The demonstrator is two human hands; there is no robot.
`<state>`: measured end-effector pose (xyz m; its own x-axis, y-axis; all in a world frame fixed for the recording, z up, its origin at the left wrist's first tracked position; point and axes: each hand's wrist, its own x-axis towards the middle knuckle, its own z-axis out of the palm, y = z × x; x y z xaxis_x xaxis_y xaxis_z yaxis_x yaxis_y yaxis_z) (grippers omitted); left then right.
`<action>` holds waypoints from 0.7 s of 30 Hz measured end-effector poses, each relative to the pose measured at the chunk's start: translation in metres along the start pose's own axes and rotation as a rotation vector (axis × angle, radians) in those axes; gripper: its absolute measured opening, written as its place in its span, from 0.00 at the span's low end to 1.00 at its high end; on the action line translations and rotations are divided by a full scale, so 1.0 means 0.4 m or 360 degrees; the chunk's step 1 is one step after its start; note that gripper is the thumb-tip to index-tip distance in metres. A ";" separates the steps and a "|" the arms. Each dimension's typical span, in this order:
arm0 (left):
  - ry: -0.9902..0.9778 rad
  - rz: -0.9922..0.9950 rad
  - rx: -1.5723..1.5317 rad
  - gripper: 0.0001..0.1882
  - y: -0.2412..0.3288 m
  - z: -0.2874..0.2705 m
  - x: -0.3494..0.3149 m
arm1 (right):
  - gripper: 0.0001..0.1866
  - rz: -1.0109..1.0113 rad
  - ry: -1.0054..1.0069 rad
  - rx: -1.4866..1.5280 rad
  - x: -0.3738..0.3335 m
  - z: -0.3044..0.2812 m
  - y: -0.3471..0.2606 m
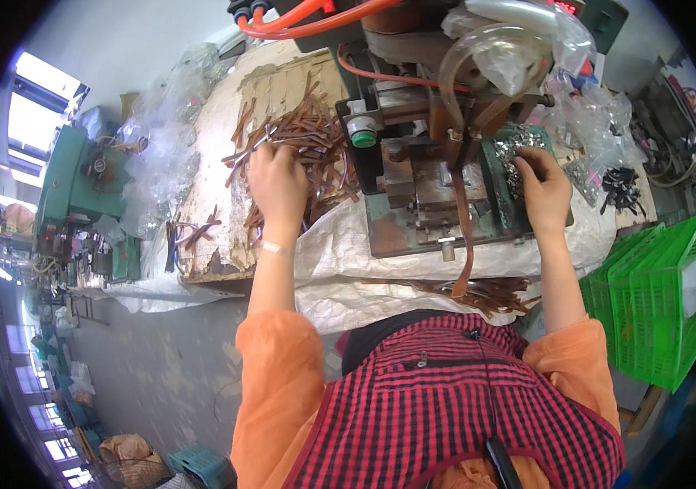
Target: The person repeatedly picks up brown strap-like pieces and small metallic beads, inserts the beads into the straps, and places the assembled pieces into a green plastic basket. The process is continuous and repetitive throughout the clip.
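Note:
My left hand (278, 183) is over a pile of brown leather-like strips (303, 122) on the worktable, its fingers closed on one strip with a shiny metal piece near the fingertips. To the right, my right hand (547, 191) reaches into a heap of small silver metal pieces (512, 155) on the green machine's base. Thumb and fingers curl together there; what they pinch is too small to make out. Between my hands stands a metal press (429, 183). A long brown strap (463, 228) hangs down from its middle, over the front edge.
More brown strips (486, 295) lie in front of the press near my lap. Clear plastic bags (164, 138) line the table's left side. A small black bundle (621, 191) sits at the right, above green plastic crates (649, 297). Orange hoses (315, 18) cross the top.

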<state>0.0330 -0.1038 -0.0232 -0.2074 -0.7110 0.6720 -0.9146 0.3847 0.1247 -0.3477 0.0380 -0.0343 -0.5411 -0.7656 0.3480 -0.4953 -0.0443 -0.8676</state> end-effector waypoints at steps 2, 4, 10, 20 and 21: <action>-0.0194 0.0081 0.0232 0.11 -0.052 0.114 -0.022 | 0.10 0.0051 -0.0011 0.0050 0.003 0.012 0.013; -0.0186 0.0139 0.0187 0.13 -0.076 0.171 -0.031 | 0.09 0.0053 0.0044 -0.0016 -0.014 -0.014 0.041; -0.0161 -0.0055 -0.0265 0.13 -0.057 -0.011 -0.052 | 0.08 -0.0148 0.0370 -0.0436 -0.133 -0.182 0.095; 0.0191 -0.0616 -0.1422 0.07 0.122 -0.045 -0.047 | 0.13 -0.0424 0.0055 0.0195 -0.050 0.004 -0.203; 0.0095 -0.0750 -0.1283 0.07 0.139 -0.037 -0.052 | 0.14 -0.0380 0.0111 0.0350 -0.035 0.051 -0.197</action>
<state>-0.0086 -0.0589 -0.0195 0.1621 -0.8745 0.4571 -0.3786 0.3726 0.8472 -0.2874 0.0392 0.0220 -0.4763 -0.6714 0.5677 -0.4595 -0.3604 -0.8118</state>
